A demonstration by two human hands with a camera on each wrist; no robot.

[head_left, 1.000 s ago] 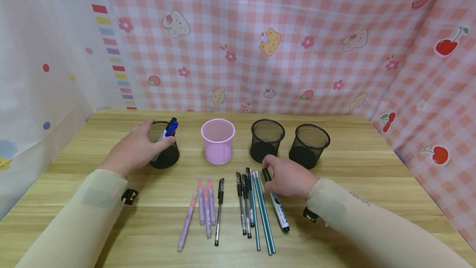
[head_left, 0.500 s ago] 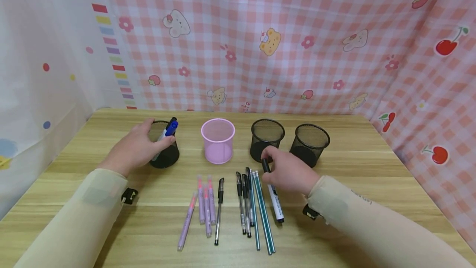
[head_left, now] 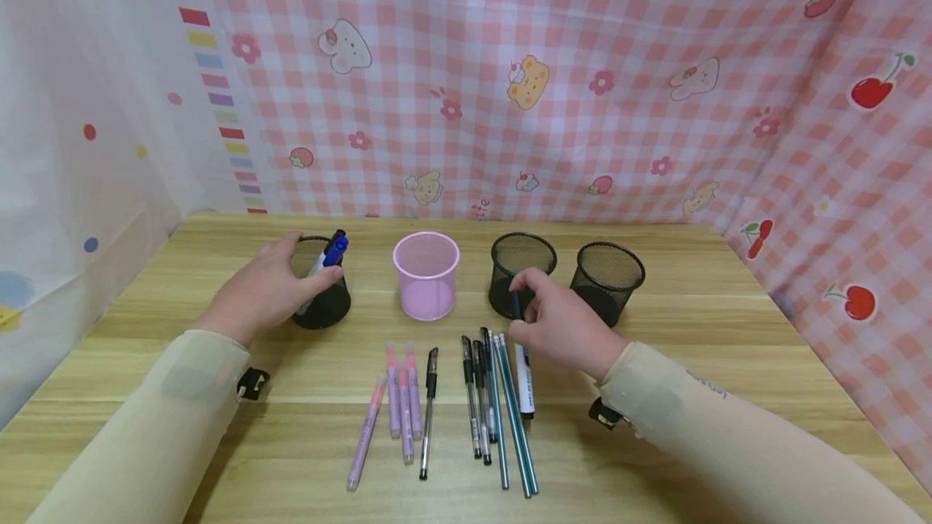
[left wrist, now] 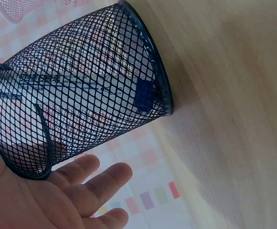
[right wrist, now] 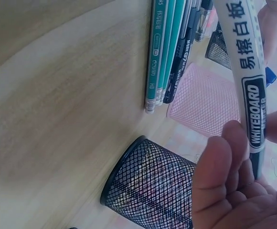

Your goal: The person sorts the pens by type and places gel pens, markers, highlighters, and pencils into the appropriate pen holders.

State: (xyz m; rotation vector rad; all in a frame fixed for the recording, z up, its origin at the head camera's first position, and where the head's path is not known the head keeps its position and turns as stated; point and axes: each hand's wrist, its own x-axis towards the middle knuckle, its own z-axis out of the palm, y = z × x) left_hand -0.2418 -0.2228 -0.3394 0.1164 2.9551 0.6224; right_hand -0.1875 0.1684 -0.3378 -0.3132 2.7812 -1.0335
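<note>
My left hand [head_left: 258,289] holds the leftmost black mesh pen cup [head_left: 326,307] near its rim, thumb on one side and fingers on the other. Two markers lean in that cup, one with a blue cap [head_left: 336,251]; in the left wrist view a marker barrel [left wrist: 81,86] shows through the mesh. My right hand [head_left: 564,326] pinches a white whiteboard marker [head_left: 525,382] by its black-capped end. Its lower end points toward me, beside the green pencils [head_left: 515,419]. Fingers and marker overlap the front of another black mesh cup [head_left: 523,253].
A pink mesh cup [head_left: 428,297] stands between the black ones, and one more black cup [head_left: 610,265] is at right. Several purple highlighters [head_left: 366,433] and black gel pens [head_left: 476,403] lie in front on the wooden table [head_left: 277,443]. A checked curtain hangs behind.
My right hand has moved slightly away from me with the whiteboard marker, whose lower end has swung left and farther from me. The left hand and its cup stay put.
</note>
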